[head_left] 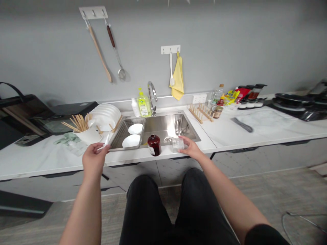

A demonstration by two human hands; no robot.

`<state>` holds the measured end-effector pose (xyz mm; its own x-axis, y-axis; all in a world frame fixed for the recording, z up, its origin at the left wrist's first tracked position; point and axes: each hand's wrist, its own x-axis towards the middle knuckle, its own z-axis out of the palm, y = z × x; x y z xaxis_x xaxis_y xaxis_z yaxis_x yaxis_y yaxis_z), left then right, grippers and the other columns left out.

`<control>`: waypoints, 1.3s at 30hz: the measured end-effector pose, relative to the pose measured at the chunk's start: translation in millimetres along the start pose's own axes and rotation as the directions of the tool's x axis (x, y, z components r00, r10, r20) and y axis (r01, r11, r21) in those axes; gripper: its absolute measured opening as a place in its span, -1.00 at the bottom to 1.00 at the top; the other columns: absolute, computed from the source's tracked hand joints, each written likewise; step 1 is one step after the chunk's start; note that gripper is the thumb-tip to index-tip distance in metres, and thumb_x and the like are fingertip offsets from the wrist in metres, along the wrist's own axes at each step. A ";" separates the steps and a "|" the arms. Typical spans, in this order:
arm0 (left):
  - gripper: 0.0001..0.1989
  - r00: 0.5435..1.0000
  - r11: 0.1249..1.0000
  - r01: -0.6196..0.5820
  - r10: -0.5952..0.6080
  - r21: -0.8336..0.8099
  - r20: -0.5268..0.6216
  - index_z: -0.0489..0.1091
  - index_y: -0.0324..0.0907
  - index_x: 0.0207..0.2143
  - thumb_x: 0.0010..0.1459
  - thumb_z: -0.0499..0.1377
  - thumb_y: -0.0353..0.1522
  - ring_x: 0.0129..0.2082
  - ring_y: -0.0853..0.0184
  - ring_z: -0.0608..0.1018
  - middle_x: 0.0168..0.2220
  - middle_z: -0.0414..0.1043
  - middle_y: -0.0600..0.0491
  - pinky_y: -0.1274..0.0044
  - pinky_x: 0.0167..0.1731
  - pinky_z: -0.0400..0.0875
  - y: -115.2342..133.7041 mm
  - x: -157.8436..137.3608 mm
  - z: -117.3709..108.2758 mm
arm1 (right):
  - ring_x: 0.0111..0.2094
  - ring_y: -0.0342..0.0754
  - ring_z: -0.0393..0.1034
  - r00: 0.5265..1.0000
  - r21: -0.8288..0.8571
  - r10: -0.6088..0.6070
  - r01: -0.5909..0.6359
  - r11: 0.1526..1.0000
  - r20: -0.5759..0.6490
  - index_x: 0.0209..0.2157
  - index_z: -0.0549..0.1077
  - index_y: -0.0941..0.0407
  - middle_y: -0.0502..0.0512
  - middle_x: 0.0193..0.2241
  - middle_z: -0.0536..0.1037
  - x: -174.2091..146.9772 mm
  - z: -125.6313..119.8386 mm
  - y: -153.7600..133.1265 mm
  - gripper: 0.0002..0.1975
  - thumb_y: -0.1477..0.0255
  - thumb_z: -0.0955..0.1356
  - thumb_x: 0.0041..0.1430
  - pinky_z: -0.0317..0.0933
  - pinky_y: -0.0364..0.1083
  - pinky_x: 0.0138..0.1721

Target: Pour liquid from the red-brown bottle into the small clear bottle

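Observation:
Over the counter's front edge, left of the sink, my left hand (94, 158) pinches a slim white object (107, 139) that points up; its kind is too small to make out. My right hand (190, 148) has its fingers closed round the side of a small clear container (177, 145) at the sink's front rim. Between my hands a dark red-brown bottle (154, 146) stands upright on the front edge of the counter, with no cap on its neck. Neither hand touches the bottle.
Behind the bottle lies a steel sink (163, 124) with a tap (152, 97). A draining basket (117, 136) in it holds two white bowls (131, 141). Plates (107, 114) and a pot of chopsticks (88, 135) stand left. A wooden rack (201, 114) is at right.

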<state>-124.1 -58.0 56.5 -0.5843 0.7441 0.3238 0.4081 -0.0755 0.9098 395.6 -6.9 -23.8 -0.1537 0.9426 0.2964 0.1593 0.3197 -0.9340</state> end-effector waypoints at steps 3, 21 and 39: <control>-0.47 0.998 0.955 -0.007 0.027 -0.296 0.063 0.58 -0.15 -0.05 -0.01 0.53 -0.09 -0.24 0.25 0.67 -0.24 0.62 0.06 0.37 -0.04 0.63 36.6 -58.3 17.0 | 0.30 0.31 0.59 0.996 0.025 -0.038 0.040 0.999 -0.078 0.30 0.60 0.04 0.29 0.28 0.68 -18.8 4.2 -17.1 -0.03 0.12 0.79 -0.17 0.30 0.32 0.49; -0.72 0.607 0.919 -0.242 0.394 -0.312 0.690 0.67 -0.15 -0.07 0.21 0.47 -0.23 -0.19 0.21 0.68 -0.10 0.70 -0.08 0.40 -0.14 0.56 180.4 -159.5 67.4 | 0.08 0.23 0.69 0.963 -0.159 -0.190 0.160 0.974 -0.193 0.38 0.55 -0.05 0.25 0.21 0.68 -127.1 44.5 -100.8 -0.12 0.29 0.73 0.03 0.68 0.11 -0.06; -0.56 0.076 0.631 -0.750 0.382 -0.200 0.921 0.66 -0.06 0.04 0.15 0.33 -0.61 0.09 0.13 0.70 0.04 0.72 0.00 0.38 0.12 0.53 219.1 -170.0 80.4 | 0.10 0.29 0.70 0.960 -0.346 -0.233 0.169 0.923 -0.154 0.26 0.60 -0.01 0.23 0.14 0.72 -135.1 72.0 -123.9 -0.18 0.37 0.76 -0.06 0.63 0.20 0.11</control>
<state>121.0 -147.7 180.0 0.7578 0.6388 0.1331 0.5551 -0.7383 0.3830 326.4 -180.8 37.5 -0.0341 0.8453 0.5332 0.4583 0.4873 -0.7433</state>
